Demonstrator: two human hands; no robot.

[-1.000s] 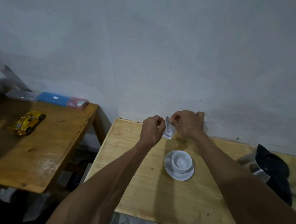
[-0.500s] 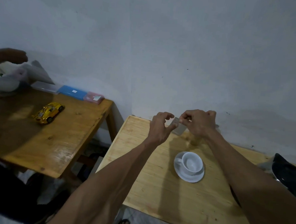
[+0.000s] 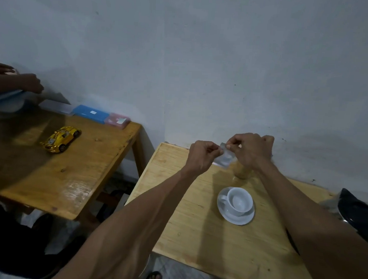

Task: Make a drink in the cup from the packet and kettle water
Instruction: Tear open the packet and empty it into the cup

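Note:
A small silvery packet (image 3: pixel 225 158) hangs in the air above the far side of the light wooden table (image 3: pixel 194 230). My left hand (image 3: pixel 201 155) and my right hand (image 3: pixel 251 151) both pinch its top edge. Below and nearer to me, an empty white cup (image 3: pixel 238 200) stands on a white saucer (image 3: pixel 236 218), handle to the left. The dark kettle (image 3: pixel 355 212) shows at the right edge, partly cut off and partly behind my right forearm.
A yellowish glass (image 3: pixel 242 172) stands just behind the cup, under my right hand. A darker wooden table (image 3: pixel 73 175) to the left holds a gold toy car (image 3: pixel 60 139), a blue box (image 3: pixel 90 113) and a pink box (image 3: pixel 118 120). Another person's hands (image 3: pixel 29 82) work there.
My left hand, with its fingers spread half a second ago, has closed on the packet's top again. The view has shifted right and up, and the other person's hands have come further into sight.

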